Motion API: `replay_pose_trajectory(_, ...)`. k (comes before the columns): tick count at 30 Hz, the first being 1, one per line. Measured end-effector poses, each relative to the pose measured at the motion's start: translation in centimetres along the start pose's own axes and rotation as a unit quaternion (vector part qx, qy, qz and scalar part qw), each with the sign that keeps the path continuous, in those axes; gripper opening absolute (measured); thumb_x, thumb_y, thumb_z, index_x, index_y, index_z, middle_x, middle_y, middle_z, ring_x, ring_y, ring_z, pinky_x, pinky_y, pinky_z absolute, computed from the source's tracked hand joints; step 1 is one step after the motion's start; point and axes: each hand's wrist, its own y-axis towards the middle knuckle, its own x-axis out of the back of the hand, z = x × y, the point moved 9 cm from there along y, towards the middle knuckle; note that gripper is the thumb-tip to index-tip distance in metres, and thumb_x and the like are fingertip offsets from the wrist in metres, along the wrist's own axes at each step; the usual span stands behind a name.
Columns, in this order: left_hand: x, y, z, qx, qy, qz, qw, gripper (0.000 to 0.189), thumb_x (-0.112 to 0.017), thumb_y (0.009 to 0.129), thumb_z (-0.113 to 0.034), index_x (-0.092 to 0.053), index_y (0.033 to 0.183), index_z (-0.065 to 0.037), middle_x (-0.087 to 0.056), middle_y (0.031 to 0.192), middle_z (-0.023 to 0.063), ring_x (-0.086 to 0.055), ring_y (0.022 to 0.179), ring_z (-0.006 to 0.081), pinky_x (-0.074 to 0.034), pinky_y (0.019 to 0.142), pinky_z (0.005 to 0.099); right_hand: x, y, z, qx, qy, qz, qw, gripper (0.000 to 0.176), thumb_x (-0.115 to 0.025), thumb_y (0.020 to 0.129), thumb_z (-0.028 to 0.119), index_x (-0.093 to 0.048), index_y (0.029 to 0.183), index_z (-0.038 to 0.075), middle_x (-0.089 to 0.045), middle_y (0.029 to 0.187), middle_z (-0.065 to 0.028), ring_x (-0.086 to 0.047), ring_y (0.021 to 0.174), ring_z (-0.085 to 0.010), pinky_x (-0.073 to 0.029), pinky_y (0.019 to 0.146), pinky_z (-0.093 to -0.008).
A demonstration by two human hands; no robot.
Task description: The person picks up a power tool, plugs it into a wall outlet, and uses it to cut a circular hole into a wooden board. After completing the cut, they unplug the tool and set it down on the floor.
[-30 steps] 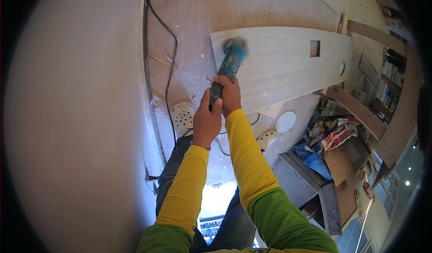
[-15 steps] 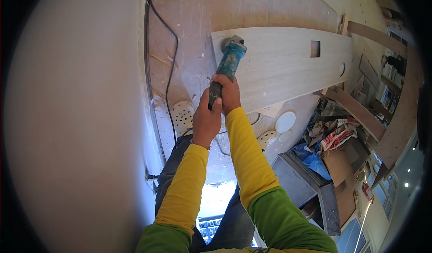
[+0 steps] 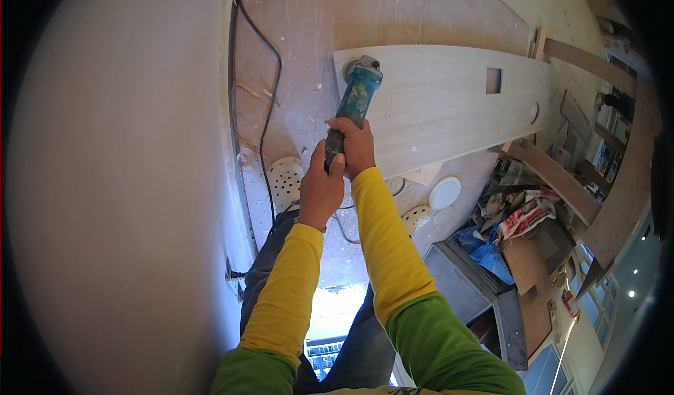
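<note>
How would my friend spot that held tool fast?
Find the long pale board with a rectangular hole. Over its left end is the power tool, dark handle gripped by left hand and right hand. Its teal body stands out from the board.

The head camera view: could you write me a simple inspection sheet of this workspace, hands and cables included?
Surface: dusty, scuffed floor; a pale board with a square opening near its far end.
Job's things: a blue-green grinder, its head over the board's left end; whether it touches is unclear.
Clutter: white round lid, blue plastic and a red-and-white bag, heaped scraps around the last two.
Hands: left hand and right hand both closed on the grinder's dark handle.
Cables: dark cord loose along the floor; where it ends can't be told.
Surroundings: plain wall at left, planks at right. Other people's hands: nothing seen.
</note>
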Motion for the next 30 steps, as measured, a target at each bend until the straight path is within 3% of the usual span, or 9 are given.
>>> replay_pose_trajectory(14,1.5,-0.4,-0.9,0.036,0.003,0.015,0.999,0.051,-0.053,0.105,-0.035,-0.047,0.148,-0.008,-0.068,0.12,0.0201,-0.068,0.108,0.0344,-0.05,0.094,0.0402,-1.0,-0.9,0.8,-0.009,-0.046,-0.019,0.999,0.045,-0.078,0.076,0.019,-0.056,0.111,-0.001,-0.063,0.092,-0.0101,-0.061,0.076,-0.0191,-0.053,0.068,-0.0337)
replay_pose_trajectory(20,1.8,-0.4,-1.0,0.029,-0.015,0.005,0.999,0.051,-0.054,0.105,-0.032,-0.048,0.147,-0.005,-0.069,0.118,0.0199,-0.067,0.107,0.0313,-0.049,0.093,0.0386,-1.1,-1.0,0.5,-0.01,-0.063,-0.026,0.998,0.051,-0.08,0.072,0.023,-0.057,0.109,-0.003,-0.065,0.096,-0.0145,-0.063,0.081,-0.0243,-0.053,0.073,-0.0369)
replay_pose_trajectory(30,1.6,-0.1,0.2,0.035,-0.04,0.012,0.999,0.043,-0.053,0.105,-0.028,-0.051,0.141,-0.005,-0.068,0.111,0.0161,-0.065,0.1,0.0267,-0.048,0.09,0.0373,-1.3,-0.8,-0.1,-0.016,-0.074,-0.018,0.997,0.052,-0.081,0.071,0.024,-0.057,0.109,-0.003,-0.066,0.096,-0.0156,-0.064,0.081,-0.025,-0.053,0.074,-0.0371)
